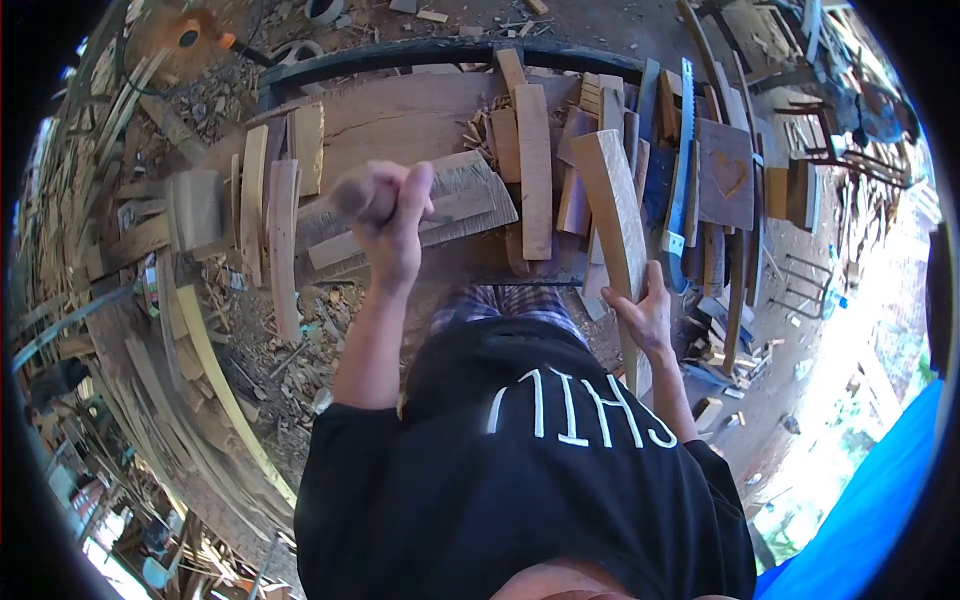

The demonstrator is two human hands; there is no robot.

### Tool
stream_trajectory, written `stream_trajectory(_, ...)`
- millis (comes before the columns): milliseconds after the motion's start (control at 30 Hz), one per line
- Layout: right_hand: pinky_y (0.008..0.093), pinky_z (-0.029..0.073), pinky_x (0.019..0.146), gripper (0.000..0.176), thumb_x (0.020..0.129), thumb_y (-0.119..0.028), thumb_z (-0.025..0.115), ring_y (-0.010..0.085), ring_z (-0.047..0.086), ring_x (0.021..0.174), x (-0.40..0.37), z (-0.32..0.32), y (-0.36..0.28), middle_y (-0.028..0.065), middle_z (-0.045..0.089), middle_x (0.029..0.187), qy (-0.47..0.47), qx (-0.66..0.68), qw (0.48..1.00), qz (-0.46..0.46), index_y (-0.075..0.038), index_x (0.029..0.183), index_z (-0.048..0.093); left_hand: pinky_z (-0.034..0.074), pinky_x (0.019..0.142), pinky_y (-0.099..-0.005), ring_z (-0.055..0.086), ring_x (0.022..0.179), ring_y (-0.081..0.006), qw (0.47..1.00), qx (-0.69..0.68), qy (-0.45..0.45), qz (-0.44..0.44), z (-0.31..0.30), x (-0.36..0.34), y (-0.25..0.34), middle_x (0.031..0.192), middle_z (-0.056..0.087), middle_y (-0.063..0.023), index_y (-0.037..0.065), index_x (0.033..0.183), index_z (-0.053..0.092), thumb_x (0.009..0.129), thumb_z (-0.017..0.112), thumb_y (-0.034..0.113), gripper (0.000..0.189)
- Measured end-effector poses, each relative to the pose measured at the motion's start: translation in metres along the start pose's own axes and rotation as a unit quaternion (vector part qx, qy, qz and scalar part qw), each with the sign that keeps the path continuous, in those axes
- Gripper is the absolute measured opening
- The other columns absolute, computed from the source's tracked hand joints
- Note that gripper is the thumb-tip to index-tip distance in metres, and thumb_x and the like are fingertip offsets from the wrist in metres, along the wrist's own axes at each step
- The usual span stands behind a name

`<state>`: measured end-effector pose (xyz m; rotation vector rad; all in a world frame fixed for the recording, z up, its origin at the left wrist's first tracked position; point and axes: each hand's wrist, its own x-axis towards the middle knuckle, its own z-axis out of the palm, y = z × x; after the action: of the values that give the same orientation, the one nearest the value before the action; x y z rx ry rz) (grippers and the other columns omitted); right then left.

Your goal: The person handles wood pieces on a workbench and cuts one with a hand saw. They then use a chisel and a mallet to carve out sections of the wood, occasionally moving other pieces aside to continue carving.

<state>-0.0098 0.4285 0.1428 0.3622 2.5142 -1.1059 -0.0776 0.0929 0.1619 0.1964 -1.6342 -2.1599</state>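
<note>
My left hand (pixel 398 215) is closed in a fist above the bench, thumb upward. A blurred, rounded brown end (pixel 358 200) shows at the fist; its kind I cannot make out. Under this hand lies a rough, pale board (pixel 460 190) with a jagged, fibrous surface. My right hand (pixel 645 315) grips a long, slightly curved wooden piece (pixel 612 195) near its lower part, thumb on the near face. That piece is tilted up from beside my body over the bench, and its lower end reaches my shirt.
A blue-edged handsaw (pixel 682 180) lies right of the held piece, beside a board with a heart outline (pixel 725 175). Several wooden strips (pixel 536 170) cover the bench (pixel 400 110). Long offcuts (pixel 170 370) are piled at left. A cabled orange-and-black tool (pixel 245 48) lies at the far left.
</note>
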Motion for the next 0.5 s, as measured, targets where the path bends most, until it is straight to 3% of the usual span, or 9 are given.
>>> stream_trajectory(33,0.0414,0.050,0.076,0.059,0.069,-0.034,0.082,0.0337,0.067,0.082,-0.003,0.001,-0.001,0.0223,0.065,0.088,0.008,0.006,1.000,0.005,-0.002,0.103,0.046,0.042,0.055,-0.0267,0.048,0.059,-0.0082,0.997,-0.065,0.000,0.036,0.010,-0.001,0.002,0.070,0.052,-0.0002,0.009,0.082,0.047,0.095,0.062,0.007,0.020)
stream_trajectory(133,0.0397,0.050,0.078,0.059,0.069,-0.033,0.082,0.0308,0.067,0.084,-0.012,0.005,-0.003,0.0204,0.066,0.091,0.036,0.027,0.999,-0.005,-0.002,0.106,0.048,0.043,0.058,-0.0274,0.048,0.062,-0.0101,0.987,-0.142,-0.037,0.058,0.016,-0.005,-0.014,0.074,0.048,-0.0022,0.009,0.085,0.044,0.096,0.058,0.004,0.019)
stream_trajectory(300,0.0357,0.050,0.084,0.062,0.068,-0.032,0.082,0.0229,0.066,0.090,-0.026,0.012,-0.006,0.0149,0.067,0.096,0.067,0.102,0.992,-0.012,-0.003,0.112,0.050,0.043,0.061,-0.0276,0.049,0.064,-0.0119,0.992,-0.118,-0.020,0.023,0.024,-0.012,-0.037,0.077,0.048,-0.0035,0.010,0.086,0.043,0.096,0.057,0.004,0.018)
stream_trajectory(367,0.0354,0.050,0.084,0.061,0.068,-0.032,0.082,0.0223,0.066,0.089,-0.028,0.013,-0.006,0.0146,0.067,0.096,0.070,0.110,0.991,-0.005,-0.003,0.112,0.051,0.042,0.063,-0.0313,0.046,0.064,-0.0128,0.997,-0.075,-0.009,0.013,0.027,-0.014,-0.042,0.074,0.045,-0.0016,0.010,0.085,0.043,0.098,0.051,0.004,0.016)
stream_trajectory(500,0.0349,0.050,0.082,0.062,0.068,-0.034,0.082,0.0217,0.065,0.088,-0.026,0.011,-0.004,0.0148,0.067,0.094,0.059,0.125,0.990,0.002,-0.003,0.111,0.051,0.042,0.064,-0.0318,0.046,0.064,-0.0128,0.997,-0.080,-0.011,0.019,0.028,-0.015,-0.052,0.073,0.045,-0.0013,0.010,0.085,0.044,0.096,0.051,0.003,0.015)
